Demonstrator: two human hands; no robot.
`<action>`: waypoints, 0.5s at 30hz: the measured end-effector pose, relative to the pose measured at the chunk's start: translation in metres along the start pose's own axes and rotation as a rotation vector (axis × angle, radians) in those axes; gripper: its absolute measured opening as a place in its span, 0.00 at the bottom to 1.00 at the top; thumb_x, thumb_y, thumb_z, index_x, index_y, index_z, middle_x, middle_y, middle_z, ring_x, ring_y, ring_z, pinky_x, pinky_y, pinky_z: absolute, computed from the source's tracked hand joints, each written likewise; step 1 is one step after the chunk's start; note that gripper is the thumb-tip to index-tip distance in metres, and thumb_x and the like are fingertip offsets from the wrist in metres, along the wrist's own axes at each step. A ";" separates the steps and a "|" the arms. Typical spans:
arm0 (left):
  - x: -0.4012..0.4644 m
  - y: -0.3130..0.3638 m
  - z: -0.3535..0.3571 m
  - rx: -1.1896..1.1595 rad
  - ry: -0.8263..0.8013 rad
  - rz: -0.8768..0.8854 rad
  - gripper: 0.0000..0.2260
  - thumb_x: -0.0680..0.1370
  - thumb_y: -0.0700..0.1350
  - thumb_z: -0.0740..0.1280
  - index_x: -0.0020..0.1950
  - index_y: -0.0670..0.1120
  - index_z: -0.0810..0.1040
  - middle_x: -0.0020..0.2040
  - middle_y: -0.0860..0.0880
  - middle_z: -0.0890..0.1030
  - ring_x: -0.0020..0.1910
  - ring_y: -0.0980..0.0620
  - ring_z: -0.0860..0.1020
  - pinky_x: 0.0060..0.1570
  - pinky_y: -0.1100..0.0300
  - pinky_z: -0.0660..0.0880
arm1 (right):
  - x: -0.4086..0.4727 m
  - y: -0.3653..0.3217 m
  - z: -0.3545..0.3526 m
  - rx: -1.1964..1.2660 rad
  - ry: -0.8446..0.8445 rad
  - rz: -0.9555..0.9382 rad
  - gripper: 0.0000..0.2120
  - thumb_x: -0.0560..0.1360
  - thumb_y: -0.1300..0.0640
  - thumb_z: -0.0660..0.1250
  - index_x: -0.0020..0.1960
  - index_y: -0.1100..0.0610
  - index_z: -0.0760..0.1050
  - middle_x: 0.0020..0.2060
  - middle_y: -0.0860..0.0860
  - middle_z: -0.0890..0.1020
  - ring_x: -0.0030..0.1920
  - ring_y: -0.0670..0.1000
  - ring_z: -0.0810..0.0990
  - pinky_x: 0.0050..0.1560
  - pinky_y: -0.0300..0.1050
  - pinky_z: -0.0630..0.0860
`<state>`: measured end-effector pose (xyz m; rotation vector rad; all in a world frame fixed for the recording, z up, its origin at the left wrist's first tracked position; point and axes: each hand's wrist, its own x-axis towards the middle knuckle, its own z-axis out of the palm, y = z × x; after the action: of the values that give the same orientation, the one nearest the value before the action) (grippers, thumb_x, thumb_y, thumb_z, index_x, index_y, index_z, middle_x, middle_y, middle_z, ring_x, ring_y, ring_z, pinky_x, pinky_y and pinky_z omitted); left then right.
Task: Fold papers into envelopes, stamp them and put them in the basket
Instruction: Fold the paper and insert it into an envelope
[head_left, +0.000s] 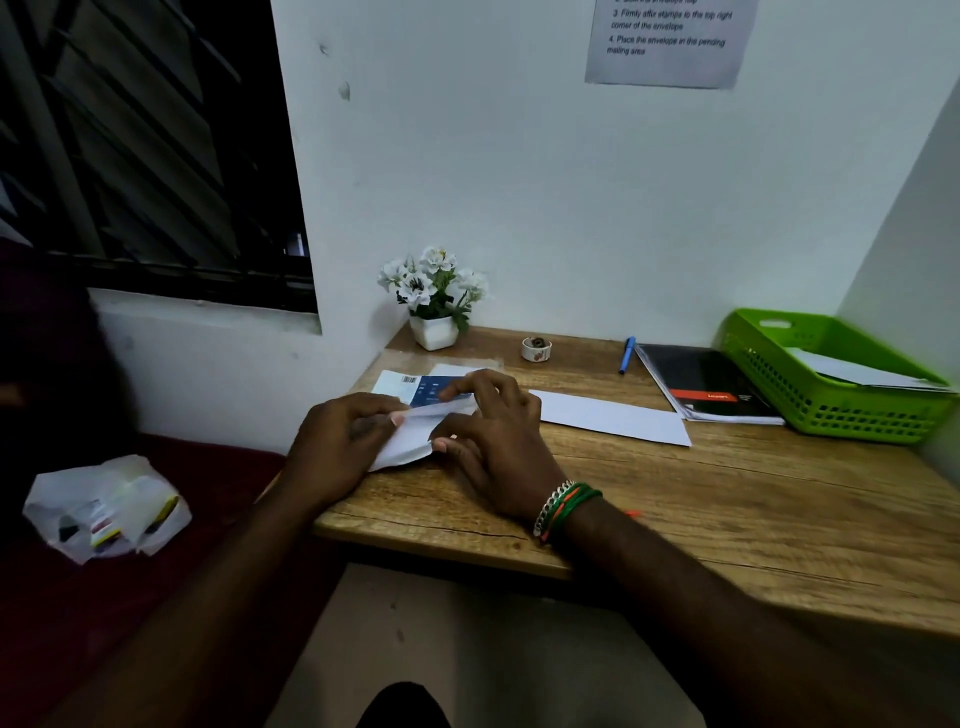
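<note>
both hands work a white folded paper (410, 441) at the near left corner of the wooden surface (701, 499). the left hand (337, 441) has its grip pinching the paper's left edge, thumb tip on top of the fold, fingers curled beneath. the right hand (493, 441) has its grip curled over the paper's right side, thumb pressing the lower edge and fingertips bent down on the upper edge; its wrist wears a chain and green and orange bands (563, 506). just beyond the grips, partly under the paper, lies a blue and white printed packet (415, 387) with a barcode. right of the right grip, close by, a flat white envelope (613, 418) lies on the surface. further right sit a black notebook (701, 384) and, at the far right edge, the green basket (831, 410) with white envelopes inside. beyond the grips, against the wall, stand a white flower pot (434, 332), a small tape roll (536, 348) and a blue pen (627, 355). left of the left grip, off the surface, a clear plastic bag (104, 509) lies on a dark red bed.
</note>
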<state>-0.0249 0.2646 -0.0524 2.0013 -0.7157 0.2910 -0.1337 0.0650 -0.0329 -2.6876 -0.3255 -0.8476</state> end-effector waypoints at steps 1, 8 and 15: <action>-0.001 0.003 -0.001 -0.029 0.006 -0.008 0.08 0.79 0.48 0.73 0.57 0.54 0.87 0.54 0.60 0.85 0.57 0.65 0.79 0.62 0.56 0.76 | -0.002 -0.001 -0.001 0.000 0.000 -0.008 0.08 0.80 0.45 0.64 0.50 0.44 0.81 0.67 0.46 0.73 0.71 0.52 0.63 0.63 0.56 0.62; -0.006 0.013 -0.006 -0.217 0.086 -0.049 0.09 0.80 0.53 0.70 0.54 0.52 0.88 0.55 0.59 0.86 0.58 0.64 0.80 0.65 0.50 0.76 | -0.020 -0.007 -0.018 0.218 -0.049 -0.059 0.10 0.82 0.50 0.61 0.57 0.52 0.79 0.59 0.47 0.78 0.55 0.48 0.78 0.51 0.53 0.78; -0.020 0.030 -0.006 -0.474 0.169 -0.087 0.25 0.86 0.58 0.52 0.52 0.49 0.87 0.51 0.55 0.88 0.55 0.49 0.83 0.56 0.55 0.79 | -0.027 -0.037 -0.056 0.674 0.148 0.152 0.06 0.83 0.57 0.63 0.50 0.57 0.76 0.36 0.49 0.84 0.36 0.49 0.86 0.35 0.40 0.77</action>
<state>-0.0583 0.2661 -0.0372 1.5321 -0.5294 0.2123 -0.1959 0.0766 0.0026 -1.9883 -0.3005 -0.7216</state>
